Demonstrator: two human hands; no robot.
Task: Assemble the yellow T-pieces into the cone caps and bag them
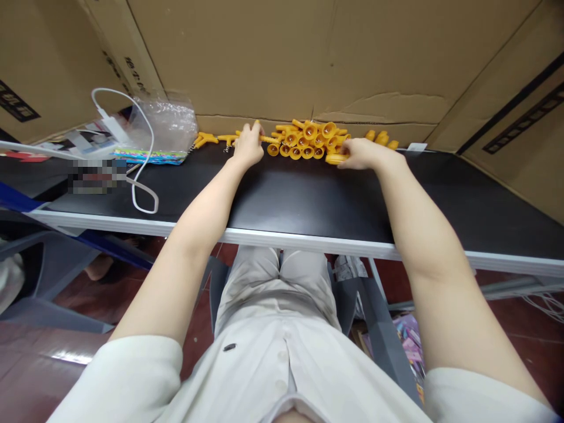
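Observation:
A stack of yellow plastic pieces (302,141) with round, cup-like open ends lies against the cardboard at the back of the black tabletop. At its right end, my right hand (362,154) is closed on a yellow cup-ended piece (335,159), whose rim shows beside the fingers. To the left of the stack, my left hand (249,145) has its fingers bent together around a thin yellow piece (269,140), partly hidden by the hand. Farther left lie branching yellow pieces (205,139) with small metal chains. More yellow pieces (382,139) rest behind my right wrist.
A clear plastic bag (170,120) and a colourful packet (158,157) lie at the left, with a white cable (152,138) looping beside them. Cardboard walls (273,59) enclose the back and sides. A pale metal edge (308,239) runs along the table's front.

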